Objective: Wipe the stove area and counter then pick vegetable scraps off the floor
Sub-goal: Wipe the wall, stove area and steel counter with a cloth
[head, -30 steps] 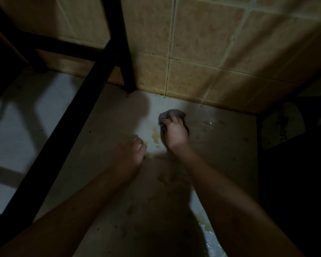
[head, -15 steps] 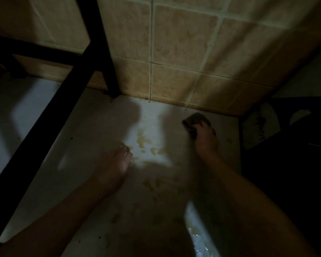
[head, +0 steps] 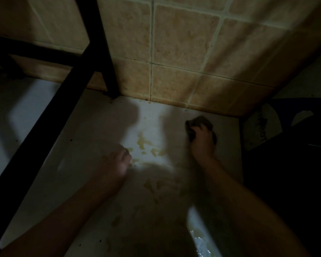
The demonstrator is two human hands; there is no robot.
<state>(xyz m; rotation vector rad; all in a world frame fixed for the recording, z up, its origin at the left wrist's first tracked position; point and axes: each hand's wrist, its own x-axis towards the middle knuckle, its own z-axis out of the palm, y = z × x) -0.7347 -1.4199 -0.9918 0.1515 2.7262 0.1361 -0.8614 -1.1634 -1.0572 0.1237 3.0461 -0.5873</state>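
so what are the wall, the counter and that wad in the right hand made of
Wall: beige ceramic tile, matte and mottled, with pale grout lines. Counter: smooth whitish surface with a soft sheen, perhaps stone or laminate. Wad gripped by the right hand: soft, crumpled, dull grey-brown, likely cloth or a scouring pad.

Counter [head: 85,138]: pale, smooth slab w/ low sheen; material n/k. Stains [head: 145,143]: yellowish, dull film on it. Wet patch [head: 198,243] at near edge: glossy, w/ bright specks. Tiles [head: 183,36]: beige, ceramic-looking, mottled, matt to satin. Grout [head: 152,52]: pale, rough, grimy along bottom row. Frame [head: 50,115]: black bars, matt, prob. painted metal. Cloth [head: 200,121]: dark, soft, crumpled fabric, no shine. Label [head: 259,128] at rt: pale, flat; paper or plastic, too dim to tell.
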